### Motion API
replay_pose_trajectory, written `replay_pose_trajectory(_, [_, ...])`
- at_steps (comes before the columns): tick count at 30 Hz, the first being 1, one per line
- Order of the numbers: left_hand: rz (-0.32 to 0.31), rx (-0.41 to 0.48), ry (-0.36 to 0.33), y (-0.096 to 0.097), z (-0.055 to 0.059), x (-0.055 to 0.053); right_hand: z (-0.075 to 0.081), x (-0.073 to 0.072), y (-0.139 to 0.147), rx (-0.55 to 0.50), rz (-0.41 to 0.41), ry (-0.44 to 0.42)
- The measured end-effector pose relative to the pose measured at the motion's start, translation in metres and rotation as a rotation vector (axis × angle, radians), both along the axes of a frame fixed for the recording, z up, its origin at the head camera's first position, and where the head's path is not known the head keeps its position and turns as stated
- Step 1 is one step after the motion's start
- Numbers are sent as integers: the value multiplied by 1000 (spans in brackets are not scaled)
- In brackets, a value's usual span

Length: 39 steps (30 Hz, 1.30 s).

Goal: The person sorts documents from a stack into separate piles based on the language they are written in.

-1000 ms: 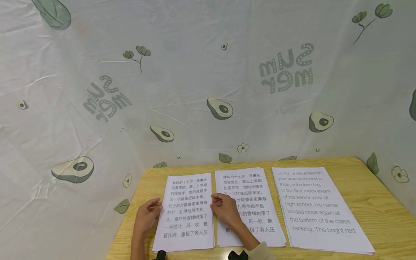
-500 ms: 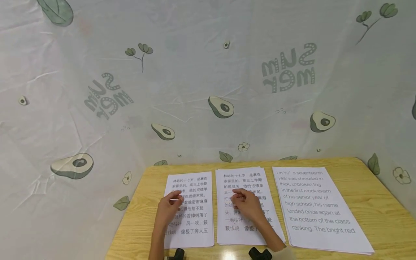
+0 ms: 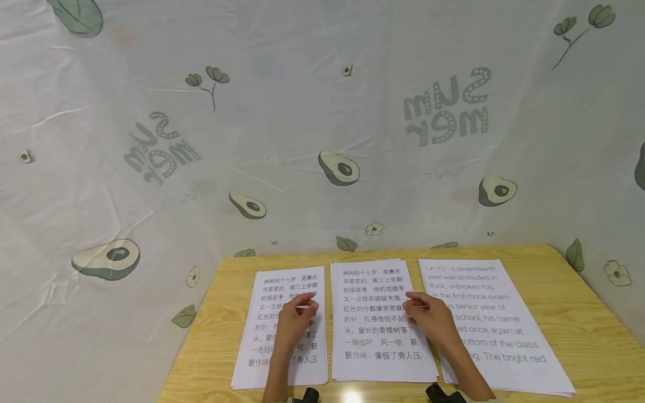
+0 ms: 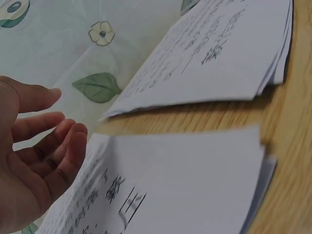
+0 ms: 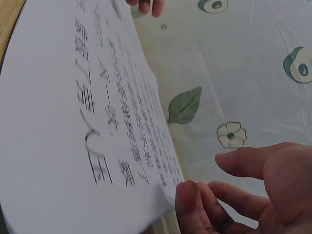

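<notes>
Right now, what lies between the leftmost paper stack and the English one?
The head view shows the middle stack of Chinese sheets, with slim strips of wooden table beside it; the right hand overlaps its right edge.

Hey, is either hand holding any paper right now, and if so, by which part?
Nothing is held: the left hand and the right hand are both empty.

Pale backdrop sheet [image 3: 287,123], printed avocados [image 3: 339,168], mirrored "summer" lettering [image 3: 444,124], wooden table [image 3: 569,313]
</notes>
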<state>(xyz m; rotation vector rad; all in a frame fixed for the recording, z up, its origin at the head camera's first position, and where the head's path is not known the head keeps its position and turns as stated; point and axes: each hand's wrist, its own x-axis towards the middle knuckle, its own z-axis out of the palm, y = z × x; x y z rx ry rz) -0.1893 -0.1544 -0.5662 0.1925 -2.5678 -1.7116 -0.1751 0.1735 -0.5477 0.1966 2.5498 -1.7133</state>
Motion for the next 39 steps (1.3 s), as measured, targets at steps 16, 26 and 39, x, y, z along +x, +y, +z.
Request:
replay_pose_trajectory(16, [-43,24,-3,35,2,4,-4,1,25,174,73,-3])
replay_pose_trajectory(26, [-18,-152,-14,40,-9,1,-9,0,21,258,76,10])
replay_pose_trajectory(39, [-73,-213,42,44,-13,-3,-7,0,17,272,63,28])
